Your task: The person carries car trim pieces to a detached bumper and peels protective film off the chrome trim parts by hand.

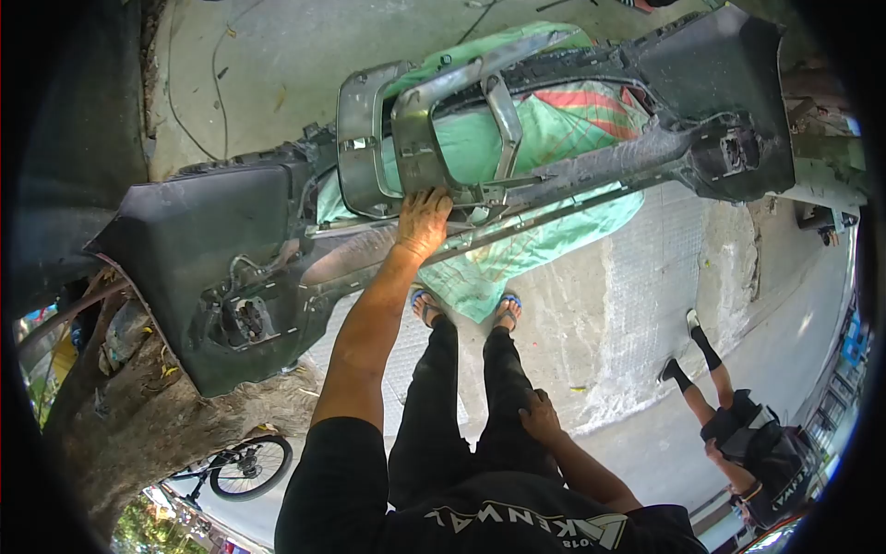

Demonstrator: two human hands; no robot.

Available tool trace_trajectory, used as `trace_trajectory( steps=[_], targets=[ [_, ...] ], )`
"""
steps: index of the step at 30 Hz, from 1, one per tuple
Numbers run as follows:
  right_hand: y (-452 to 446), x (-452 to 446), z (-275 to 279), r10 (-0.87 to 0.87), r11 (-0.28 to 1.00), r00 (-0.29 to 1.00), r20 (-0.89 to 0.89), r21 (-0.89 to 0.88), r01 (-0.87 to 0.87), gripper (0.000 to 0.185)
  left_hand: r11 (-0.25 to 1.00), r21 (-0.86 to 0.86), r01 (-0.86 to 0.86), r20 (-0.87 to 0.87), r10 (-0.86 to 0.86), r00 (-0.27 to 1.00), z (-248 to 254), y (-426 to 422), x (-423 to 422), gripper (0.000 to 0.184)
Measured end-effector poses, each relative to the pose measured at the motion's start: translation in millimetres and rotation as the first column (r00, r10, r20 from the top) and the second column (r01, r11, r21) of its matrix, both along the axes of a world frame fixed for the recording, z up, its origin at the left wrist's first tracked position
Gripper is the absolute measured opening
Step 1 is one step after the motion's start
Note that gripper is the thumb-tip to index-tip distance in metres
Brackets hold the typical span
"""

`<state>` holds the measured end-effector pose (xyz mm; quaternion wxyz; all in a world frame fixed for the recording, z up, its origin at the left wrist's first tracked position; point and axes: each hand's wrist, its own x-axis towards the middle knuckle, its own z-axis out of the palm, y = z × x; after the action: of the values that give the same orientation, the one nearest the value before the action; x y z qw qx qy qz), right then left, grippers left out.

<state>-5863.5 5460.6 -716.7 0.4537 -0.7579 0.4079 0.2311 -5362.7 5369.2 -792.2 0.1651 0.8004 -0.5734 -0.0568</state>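
A large black car bumper with dusty surfaces stretches across the upper half of the view. On its middle lies a grey, silver-edged grille frame with open bays. My left hand reaches forward and has its fingers closed over the frame's near edge. The frame's far part rests over green woven sacking with red stripes, which hangs down through the bumper's opening. Beside my thigh, my right hand lies on the dark trousers with its fingers loosely laid out, holding nothing I can see.
A tree trunk and a bicycle are at the lower left. Another person in dark clothes is at the lower right. My sandalled feet stand on concrete close to the sacking. A cable lies on the floor beyond the bumper.
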Motion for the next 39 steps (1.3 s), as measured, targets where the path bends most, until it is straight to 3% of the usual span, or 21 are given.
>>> trace_trajectory(
  steps=[3,8,14,17,22,25,27,28,29,30,31,32,33,34,37,39],
  targets=[
    [-9,0,-24,0.022,0.999,0.999,0.043,-0.045,-0.02,0.06,0.997,-0.079,0.003,0.05,0.001,0.999,-22,0,-5,0.026],
    [-5,-13,-5,-0.064,0.997,0.997,-0.044,0.034,0.066,0.055,1.0,0.018,-0.022,0.013,0.021,1.0,-36,-5,-17,0.033],
    [-11,-16,5,-0.056,0.998,0.996,-0.068,0.031,0.058,0.051,0.976,0.211,-0.059,-0.029,0.066,0.997,-40,-8,-28,0.046],
    [-17,-16,13,-0.049,0.996,0.992,-0.119,0.066,0.057,0.05,0.975,0.215,-0.059,-0.024,0.066,0.998,-41,-5,-30,0.046],
    [-31,-18,26,-0.02,1.0,1.0,-0.016,-0.001,0.02,0.048,0.96,0.273,-0.066,0.038,0.058,0.998,11,3,-41,0.053],
    [-47,-15,42,0.016,0.999,0.999,0.044,-0.03,-0.015,0.048,0.989,0.12,-0.09,-0.124,0.105,0.987,37,46,-82,0.056],
    [-52,-23,53,0.047,0.998,0.996,0.081,-0.036,-0.044,0.049,0.976,0.17,-0.135,-0.198,0.168,0.966,54,93,-131,0.058],
    [-54,-25,68,0.074,0.997,0.995,0.065,0.002,-0.074,0.051,0.957,0.255,-0.142,-0.346,0.227,0.91,54,129,-164,0.058],
    [-66,-20,81,0.106,0.994,0.992,0.066,0.029,-0.109,0.054,0.964,0.252,-0.078,-0.224,0.137,0.965,69,157,-191,0.056],
    [-77,-14,96,0.142,0.988,0.988,0.064,0.059,-0.146,0.056,0.926,0.378,-0.022,-0.645,0.28,0.711,105,179,-209,0.057],
    [-83,-13,119,0.203,0.973,0.977,0.063,0.098,-0.209,0.058,0.983,0.147,0.109,-0.632,0.008,0.775,111,222,-237,0.059],
    [-87,-10,141,0.259,0.954,0.964,0.06,0.142,-0.265,0.06,0.956,0.239,0.169,-0.753,0.073,0.654,162,235,-256,0.059],
    [-90,-10,153,0.316,0.929,0.947,0.061,0.181,-0.322,0.062,0.928,0.254,0.273,-0.735,0.002,0.678,187,261,-276,0.059],
    [-86,-30,147,0.368,0.898,0.917,0.157,0.195,-0.394,0.061,0.747,0.5,0.438,-0.677,0.021,0.736,205,276,-299,0.057],
    [-70,-46,151,0.382,0.88,0.875,0.296,0.171,-0.442,0.041,0.63,0.513,0.582,-0.648,-0.16,0.745,221,312,-324,0.05],
    [-62,-26,155,0.451,0.876,0.845,0.289,0.041,-0.481,0.028,0.773,0.4,0.492,-0.757,-0.024,0.653,176,349,-347,0.045]
  ],
)
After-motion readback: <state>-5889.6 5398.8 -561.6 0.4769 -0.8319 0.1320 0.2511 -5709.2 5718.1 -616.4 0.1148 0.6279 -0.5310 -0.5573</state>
